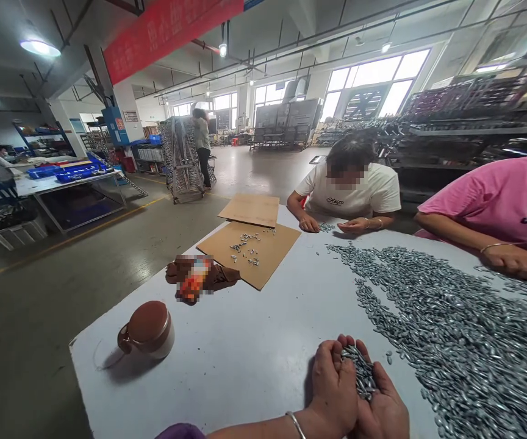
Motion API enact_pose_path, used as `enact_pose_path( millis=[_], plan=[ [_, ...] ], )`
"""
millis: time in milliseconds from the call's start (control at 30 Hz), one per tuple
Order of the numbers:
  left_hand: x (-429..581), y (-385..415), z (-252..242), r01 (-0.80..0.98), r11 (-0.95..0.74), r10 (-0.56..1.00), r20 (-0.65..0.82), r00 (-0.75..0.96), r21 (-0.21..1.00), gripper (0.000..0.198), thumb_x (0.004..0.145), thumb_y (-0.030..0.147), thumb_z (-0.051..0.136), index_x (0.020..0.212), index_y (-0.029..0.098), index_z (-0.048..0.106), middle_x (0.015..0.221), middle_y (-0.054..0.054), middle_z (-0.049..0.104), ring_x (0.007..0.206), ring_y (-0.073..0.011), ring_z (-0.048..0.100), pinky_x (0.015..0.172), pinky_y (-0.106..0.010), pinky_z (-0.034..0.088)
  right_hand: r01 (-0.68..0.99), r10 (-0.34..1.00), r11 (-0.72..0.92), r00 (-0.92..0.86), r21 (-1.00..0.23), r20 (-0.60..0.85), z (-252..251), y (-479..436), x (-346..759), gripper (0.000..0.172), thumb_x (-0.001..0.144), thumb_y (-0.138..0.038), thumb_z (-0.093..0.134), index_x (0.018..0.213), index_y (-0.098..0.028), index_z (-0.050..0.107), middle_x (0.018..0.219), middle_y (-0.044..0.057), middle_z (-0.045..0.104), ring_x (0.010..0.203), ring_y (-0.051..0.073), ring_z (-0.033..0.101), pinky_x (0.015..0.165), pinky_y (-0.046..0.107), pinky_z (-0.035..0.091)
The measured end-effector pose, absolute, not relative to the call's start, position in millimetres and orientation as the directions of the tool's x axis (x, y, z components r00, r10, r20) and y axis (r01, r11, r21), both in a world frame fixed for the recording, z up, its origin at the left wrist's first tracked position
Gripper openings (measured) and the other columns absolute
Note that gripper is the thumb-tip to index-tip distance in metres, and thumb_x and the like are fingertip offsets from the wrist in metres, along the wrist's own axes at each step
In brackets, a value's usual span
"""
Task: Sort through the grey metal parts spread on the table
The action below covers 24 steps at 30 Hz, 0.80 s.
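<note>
My left hand [334, 387] and my right hand [385, 405] are cupped together low over the white table [245, 366]. Between them lies a heap of small metal pieces [359, 373], silvery, elongated and rounded. The left fingers curl round the near side of the heap, and the right palm supports it from the other side. A bangle circles my left wrist. Just right of my hands, a large spread pile of the same metal pieces [469, 323] covers that side of the table. One loose piece rests between the pile and my fingers.
A brown-lidded cup [150, 323] stands at the table's left. Beyond it are a brown glove-like cloth [222, 277] and cardboard sheets [268, 256] bearing scattered pieces. Two people sit across: one in a white shirt [350, 192], one in a pink shirt [496, 201].
</note>
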<state>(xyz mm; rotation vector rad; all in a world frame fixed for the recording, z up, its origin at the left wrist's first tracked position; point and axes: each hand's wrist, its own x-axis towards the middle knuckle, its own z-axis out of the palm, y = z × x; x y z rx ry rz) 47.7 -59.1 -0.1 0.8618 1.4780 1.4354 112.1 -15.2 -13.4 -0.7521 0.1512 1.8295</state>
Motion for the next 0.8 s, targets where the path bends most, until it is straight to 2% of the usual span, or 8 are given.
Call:
enact_pose_path(
  millis=[233,400,567,800],
  plan=[
    [48,-59,3,-0.110,0.085,0.919,-0.121,-0.374,0.990,0.033,0.086,0.022,0.052,0.118,0.017,0.057,0.126,-0.007,0.062,0.116,-0.0166,0.056,0.099,-0.027,0.040,-0.897,0.774,-0.400,-0.221,-0.188,-0.594,-3,-19,109,0.035,0.092,-0.023,0.039,0.104,-0.025,0.072,0.095,0.006,0.073,0.097,0.018,0.070,0.097,0.049,0.054],
    [47,-59,7,-0.107,0.096,0.918,-0.130,-0.374,0.990,0.035,0.084,0.020,0.053,0.118,0.016,0.056,0.128,-0.009,0.062,0.117,-0.0170,0.056,0.101,-0.027,0.039,-0.882,0.803,-0.390,-0.183,-0.266,-0.568,-14,-15,111,0.033,0.088,-0.023,0.043,0.105,-0.023,0.072,0.097,0.007,0.073,0.100,0.021,0.069,0.096,0.051,0.054],
    [47,-58,7,-0.070,0.105,0.918,-0.123,-0.378,0.992,0.035,0.084,0.021,0.052,0.119,0.018,0.056,0.128,-0.007,0.062,0.120,-0.0181,0.053,0.103,-0.029,0.037,-0.853,0.861,-0.372,-0.170,-0.366,-0.479,-34,-8,115,0.030,0.083,-0.024,0.051,0.105,-0.022,0.071,0.101,0.007,0.073,0.100,0.022,0.069,0.097,0.051,0.053],
    [46,-60,9,-0.075,0.120,0.922,-0.139,-0.360,0.990,0.039,0.084,0.024,0.053,0.123,0.019,0.055,0.131,-0.007,0.060,0.122,-0.0188,0.052,0.103,-0.029,0.037,-0.868,0.858,-0.366,-0.175,-0.335,-0.482,-31,-10,113,0.028,0.083,-0.025,0.053,0.104,-0.021,0.072,0.101,0.008,0.073,0.099,0.022,0.069,0.098,0.051,0.052]
  ],
)
